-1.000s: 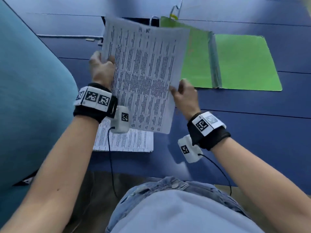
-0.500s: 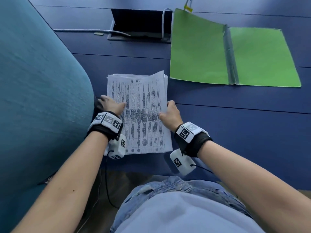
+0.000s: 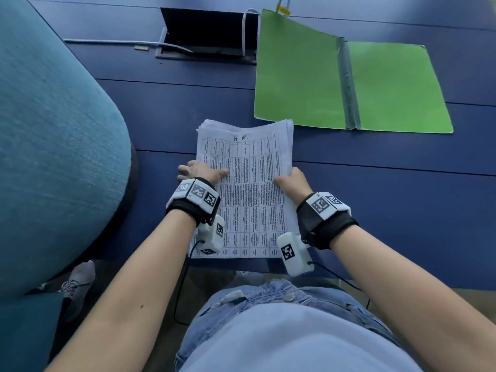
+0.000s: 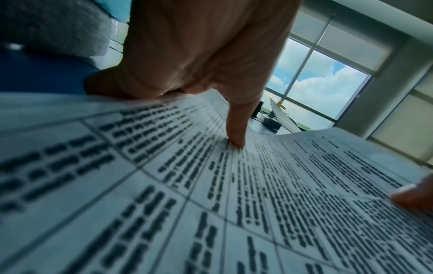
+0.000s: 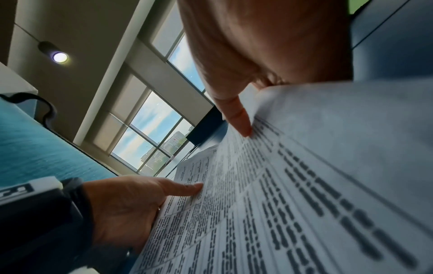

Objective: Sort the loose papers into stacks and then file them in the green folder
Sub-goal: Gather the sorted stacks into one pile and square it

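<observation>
A stack of printed papers [image 3: 247, 183] with table grids lies lengthwise near the front of the blue table [image 3: 375, 210], its middle bowed and its far end marked "H.R.". My left hand [image 3: 200, 171] grips its left edge, thumb [image 4: 235, 129] on the top sheet and fingers underneath. On the other side my right hand [image 3: 294, 181] grips the right edge, thumb [image 5: 243, 122] pressing on top. The green folder [image 3: 300, 76] lies open and flat beyond the stack to the right, nothing inside it. The wrist views show the papers [image 4: 234, 204] [image 5: 304, 185] close up.
A teal upholstered chair back [image 3: 53, 143] fills the left side. An open cable box [image 3: 209, 33] with white cables sits in the table behind the stack, left of the folder. A grey shoe [image 3: 77, 280] shows on the floor below the table's front edge.
The sheets I held up in the air have come down onto the pile on the table. Both hands now grip the joined stack by its sides, and it bows upward.
</observation>
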`<state>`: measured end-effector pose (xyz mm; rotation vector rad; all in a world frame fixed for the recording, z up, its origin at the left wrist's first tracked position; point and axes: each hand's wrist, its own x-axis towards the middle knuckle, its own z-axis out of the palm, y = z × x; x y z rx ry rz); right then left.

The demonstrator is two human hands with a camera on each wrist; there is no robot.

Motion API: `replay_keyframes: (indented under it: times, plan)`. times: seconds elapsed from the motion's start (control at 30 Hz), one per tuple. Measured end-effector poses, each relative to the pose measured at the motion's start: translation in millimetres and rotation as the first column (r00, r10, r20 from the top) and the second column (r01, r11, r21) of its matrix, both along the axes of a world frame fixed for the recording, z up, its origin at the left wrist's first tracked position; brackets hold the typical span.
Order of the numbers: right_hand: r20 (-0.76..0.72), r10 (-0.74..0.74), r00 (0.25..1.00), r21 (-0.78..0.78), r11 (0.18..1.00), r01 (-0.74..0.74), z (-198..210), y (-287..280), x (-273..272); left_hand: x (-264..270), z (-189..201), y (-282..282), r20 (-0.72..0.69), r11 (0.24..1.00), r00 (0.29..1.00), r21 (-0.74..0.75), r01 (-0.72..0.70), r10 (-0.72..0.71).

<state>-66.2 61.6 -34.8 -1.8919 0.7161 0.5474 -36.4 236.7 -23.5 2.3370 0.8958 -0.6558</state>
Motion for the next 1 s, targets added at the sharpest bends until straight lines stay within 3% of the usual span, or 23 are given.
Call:
replay_keyframes:
  times: [0.2, 0.3, 0.4, 0.57, 0.63, 0.67, 0.77, 0.83, 0.9, 1.0]
  plan:
    - [0.047, -0.024, 0.999, 0.008, 1.000, 0.024, 7, -61, -26, -16, -1, -53, 0.077, 0.979, 0.996, -0.201, -0.031, 0.047]
    - [0.221, -0.018, 0.975, -0.033, 0.999, 0.026, 21, -96, -39, -24, -1, -86, 0.110, 0.946, 0.991, -0.322, -0.031, 0.070]
    - [0.426, 0.043, 0.904, -0.022, 0.999, -0.037, 51, -126, -43, -26, 7, -113, 0.214, 0.889, 0.964, -0.457, -0.043, 0.157]
    - [0.684, 0.032, 0.729, 0.063, 0.993, -0.103, 116, -167, -29, -8, 53, -145, 0.407, 0.647, 0.838, -0.757, 0.088, 0.363]
    - [0.778, -0.048, 0.627, 0.094, 0.995, -0.041, 137, -181, -25, 3, 79, -156, 0.509, 0.525, 0.745, -0.813, 0.252, 0.432]
    - [0.818, -0.099, 0.566, 0.128, 0.992, -0.012, 146, -187, -23, 5, 94, -163, 0.574, 0.505, 0.677, -0.797, 0.331, 0.461]
    - [0.889, -0.237, 0.391, 0.229, 0.971, 0.066, 168, -206, -16, 13, 144, -187, 0.724, 0.526, 0.446, -0.689, 0.499, 0.525]
    - [0.903, -0.306, 0.303, 0.301, 0.951, 0.065, 175, -217, -12, 14, 164, -201, 0.784, 0.556, 0.352, -0.614, 0.560, 0.512]
    - [0.887, -0.365, 0.284, 0.365, 0.929, 0.056, 176, -226, -12, 13, 170, -211, 0.801, 0.564, 0.330, -0.590, 0.578, 0.500]
    - [0.881, -0.346, 0.322, 0.356, 0.934, 0.029, 163, -239, -17, 6, 160, -220, 0.778, 0.570, 0.375, -0.626, 0.533, 0.504]
